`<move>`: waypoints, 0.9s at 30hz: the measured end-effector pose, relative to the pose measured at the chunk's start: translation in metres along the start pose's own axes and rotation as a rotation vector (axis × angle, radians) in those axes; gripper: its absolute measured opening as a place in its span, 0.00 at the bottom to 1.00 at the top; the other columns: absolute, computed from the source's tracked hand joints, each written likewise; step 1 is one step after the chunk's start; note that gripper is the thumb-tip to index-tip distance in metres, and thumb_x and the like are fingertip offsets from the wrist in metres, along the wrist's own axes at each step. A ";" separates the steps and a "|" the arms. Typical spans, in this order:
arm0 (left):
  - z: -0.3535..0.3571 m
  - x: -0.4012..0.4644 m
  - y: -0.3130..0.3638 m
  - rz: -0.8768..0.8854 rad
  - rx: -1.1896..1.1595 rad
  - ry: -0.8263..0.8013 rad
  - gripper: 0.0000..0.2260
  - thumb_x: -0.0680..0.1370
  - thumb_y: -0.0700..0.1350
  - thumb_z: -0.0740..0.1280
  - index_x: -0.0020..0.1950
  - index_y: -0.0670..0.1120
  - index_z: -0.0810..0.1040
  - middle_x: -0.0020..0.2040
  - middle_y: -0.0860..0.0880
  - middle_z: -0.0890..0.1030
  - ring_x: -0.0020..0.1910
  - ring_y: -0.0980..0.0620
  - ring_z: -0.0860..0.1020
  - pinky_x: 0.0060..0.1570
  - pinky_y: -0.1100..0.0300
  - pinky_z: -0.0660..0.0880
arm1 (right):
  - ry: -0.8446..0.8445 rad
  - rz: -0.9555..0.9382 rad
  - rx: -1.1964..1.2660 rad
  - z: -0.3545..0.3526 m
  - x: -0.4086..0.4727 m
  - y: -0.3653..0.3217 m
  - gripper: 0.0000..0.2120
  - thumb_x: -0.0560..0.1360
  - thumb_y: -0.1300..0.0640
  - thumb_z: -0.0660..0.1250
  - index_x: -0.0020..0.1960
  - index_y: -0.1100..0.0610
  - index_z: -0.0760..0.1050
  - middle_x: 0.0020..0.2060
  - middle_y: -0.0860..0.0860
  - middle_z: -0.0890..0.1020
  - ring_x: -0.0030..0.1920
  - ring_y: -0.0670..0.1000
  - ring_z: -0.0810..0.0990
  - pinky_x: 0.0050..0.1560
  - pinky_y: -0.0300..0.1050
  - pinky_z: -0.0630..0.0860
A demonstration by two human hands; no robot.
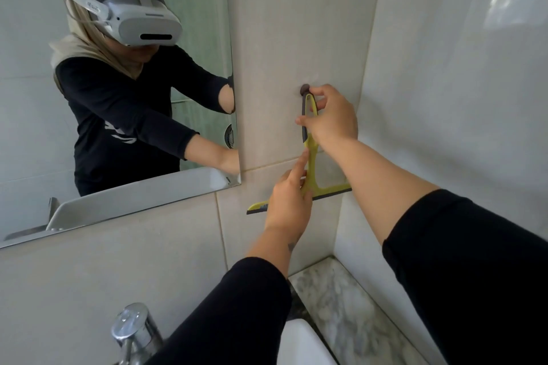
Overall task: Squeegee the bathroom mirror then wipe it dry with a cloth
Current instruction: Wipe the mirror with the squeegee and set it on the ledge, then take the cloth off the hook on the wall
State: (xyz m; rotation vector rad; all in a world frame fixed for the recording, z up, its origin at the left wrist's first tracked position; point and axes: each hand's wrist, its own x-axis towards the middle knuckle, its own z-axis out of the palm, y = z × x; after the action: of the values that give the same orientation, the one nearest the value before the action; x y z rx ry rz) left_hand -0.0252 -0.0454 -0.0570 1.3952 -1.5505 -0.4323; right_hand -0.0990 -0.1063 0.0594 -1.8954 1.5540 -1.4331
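A pale tiled bathroom wall (296, 24) fills the view, meeting a glossy white side wall (459, 83) in a corner to the right of both hands. The squeegee (310, 163) hangs upright against the tiles between the hands, its looped handle top at a small dark hook (304, 89) and its blade running across at the bottom. The right hand (332, 118) pinches the top of the yellow and grey handle just beside the hook, fingers closed narrowly around the loop. The left hand (289, 201) sits lower, in front of the blade, its index finger stretched up along the handle stem and touching it; the other fingers are curled, and whether they grip the blade I cannot tell. The mirror (118, 83) hangs to the left of both hands, well apart from the squeegee, reflecting the person in a headset. Below the forearms lie a chrome tap (135, 332), a white sink (302, 344) rim and a marble counter (341, 305).
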 end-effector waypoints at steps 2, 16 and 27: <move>-0.003 0.002 0.000 -0.015 0.019 -0.056 0.35 0.78 0.35 0.63 0.76 0.62 0.54 0.65 0.47 0.75 0.64 0.49 0.74 0.61 0.57 0.72 | -0.030 -0.005 -0.006 0.000 0.000 0.000 0.23 0.68 0.57 0.75 0.60 0.48 0.72 0.49 0.48 0.78 0.51 0.55 0.79 0.51 0.49 0.76; -0.136 -0.052 0.035 -0.176 0.362 -0.259 0.14 0.79 0.41 0.62 0.64 0.50 0.75 0.57 0.51 0.79 0.50 0.55 0.76 0.50 0.62 0.71 | -0.501 -0.129 -0.321 0.001 -0.077 -0.072 0.22 0.70 0.53 0.70 0.63 0.49 0.73 0.64 0.54 0.72 0.62 0.57 0.74 0.61 0.49 0.72; -0.349 -0.179 0.019 -0.449 0.529 0.056 0.13 0.79 0.42 0.62 0.62 0.50 0.77 0.60 0.49 0.80 0.55 0.52 0.77 0.59 0.58 0.73 | -0.864 -0.410 -0.101 0.072 -0.199 -0.232 0.21 0.74 0.53 0.69 0.66 0.52 0.72 0.65 0.56 0.74 0.65 0.53 0.72 0.60 0.47 0.70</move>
State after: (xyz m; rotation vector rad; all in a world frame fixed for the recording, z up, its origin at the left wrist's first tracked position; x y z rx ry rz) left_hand 0.2282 0.2361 0.0476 2.1639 -1.3516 -0.2481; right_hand 0.1082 0.1266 0.0994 -2.4964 0.8574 -0.4727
